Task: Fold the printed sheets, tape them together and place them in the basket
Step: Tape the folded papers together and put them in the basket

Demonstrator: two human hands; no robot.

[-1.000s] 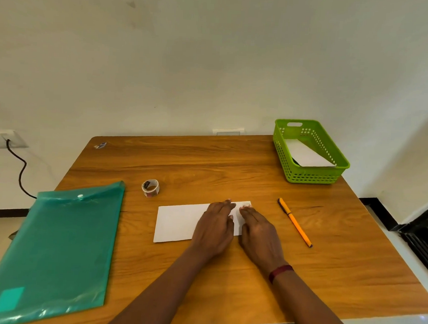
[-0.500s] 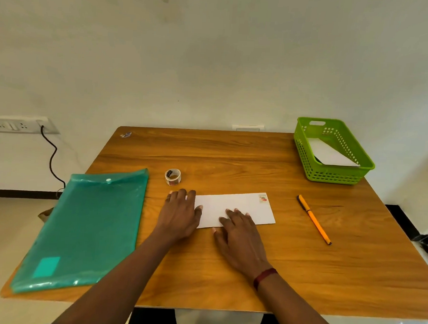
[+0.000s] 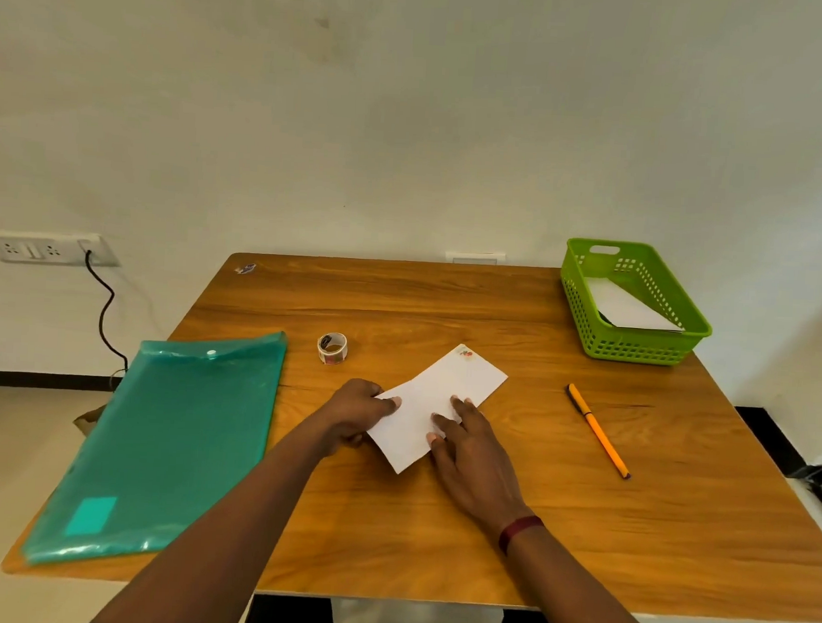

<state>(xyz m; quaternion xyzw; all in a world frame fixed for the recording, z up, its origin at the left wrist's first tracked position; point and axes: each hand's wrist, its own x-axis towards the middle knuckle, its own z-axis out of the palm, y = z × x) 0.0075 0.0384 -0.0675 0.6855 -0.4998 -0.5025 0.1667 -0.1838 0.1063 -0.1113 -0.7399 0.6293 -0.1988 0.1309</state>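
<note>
A folded white sheet (image 3: 447,395) with a small sticker at its far corner lies slanted on the wooden table (image 3: 435,541). My left hand (image 3: 354,413) pinches its near left edge, thumb on top and fingers under the paper. My right hand (image 3: 471,445) rests flat on the sheet's near right part with straight fingers. A small roll of tape (image 3: 332,348) stands just beyond my left hand. The green basket (image 3: 636,344) sits at the far right corner and holds folded white paper (image 3: 630,311).
A teal plastic folder (image 3: 169,441) covers the table's left side. An orange pen (image 3: 598,430) lies right of the sheet. A small scrap (image 3: 245,268) sits at the far left corner. A wall socket with a black cable (image 3: 102,304) is at the left.
The folded sheet has turned from lying level to slanting, its near left end lifted by my left hand, which now pinches it instead of pressing flat. My right hand stays on it.
</note>
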